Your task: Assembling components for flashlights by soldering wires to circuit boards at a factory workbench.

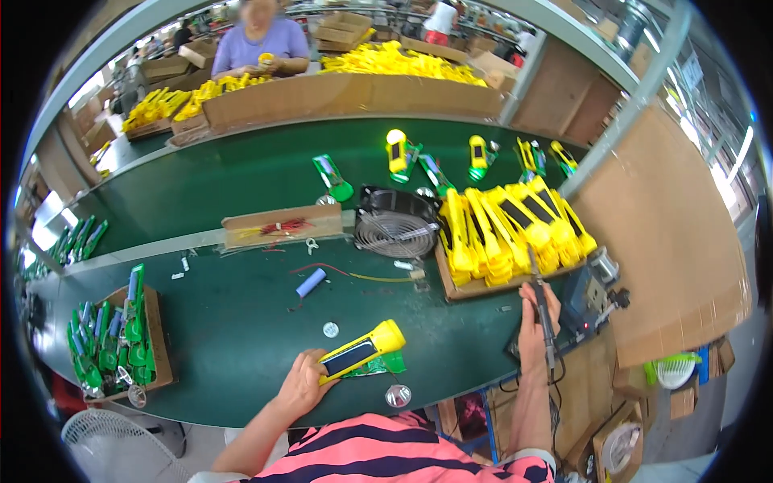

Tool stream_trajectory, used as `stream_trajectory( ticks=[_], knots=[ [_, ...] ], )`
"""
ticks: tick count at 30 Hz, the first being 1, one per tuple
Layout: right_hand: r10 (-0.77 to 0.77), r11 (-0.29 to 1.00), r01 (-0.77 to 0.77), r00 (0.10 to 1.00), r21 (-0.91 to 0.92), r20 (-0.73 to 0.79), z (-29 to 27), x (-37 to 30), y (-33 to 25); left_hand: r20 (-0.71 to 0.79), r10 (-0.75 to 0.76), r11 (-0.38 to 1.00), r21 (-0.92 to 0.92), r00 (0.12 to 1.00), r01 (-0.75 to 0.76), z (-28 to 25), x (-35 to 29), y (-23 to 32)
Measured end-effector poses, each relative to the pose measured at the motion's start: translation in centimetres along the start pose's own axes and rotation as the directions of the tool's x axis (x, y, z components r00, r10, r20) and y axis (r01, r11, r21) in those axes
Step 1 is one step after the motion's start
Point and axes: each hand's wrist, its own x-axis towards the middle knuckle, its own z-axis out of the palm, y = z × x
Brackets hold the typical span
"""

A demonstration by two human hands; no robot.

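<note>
My left hand (302, 382) grips the handle end of a yellow flashlight housing (385, 336) with a dark panel on its face. Its wide head points right, tilted up and away from me. Partly under it, on the green tabletop, lies a green flashlight part (393, 362), with a round silvery reflector (398, 394) close to the table's near edge. At the right, my right hand (531, 332) is closed around a soldering iron (543, 316). The iron's tip points away from me, beside the box of yellow housings (503, 229).
A small fan (394, 225) stands mid-table beside a cardboard tray (237, 233) with red wires. A blue battery cell (312, 282) and a white disc (330, 329) lie nearer. At left is a carton (163, 342) of green parts; beyond runs a green conveyor (241, 165). Across it sits a person (262, 48).
</note>
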Motion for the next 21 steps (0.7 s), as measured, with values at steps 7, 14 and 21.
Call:
stream_trajectory(
  ticks=[7,14,21],
  knots=[
    [-0.223,0.896,0.231,0.973,-0.379,0.065,2.7,5.1,3.7,-0.4,-0.152,0.924,0.266,0.904,0.274,-8.8,14.0,-11.4],
    [-0.182,0.63,0.29,0.957,-0.72,0.226,2.2,6.2,3.8,-0.415,-0.688,0.521,0.288,0.595,0.803,-2.4,24.9,-27.3],
    [-0.155,0.715,0.331,0.934,-0.616,0.322,3.4,6.4,4.7,0.213,-0.776,0.562,0.662,0.594,0.496,-12.8,23.2,-21.8]
  ],
)
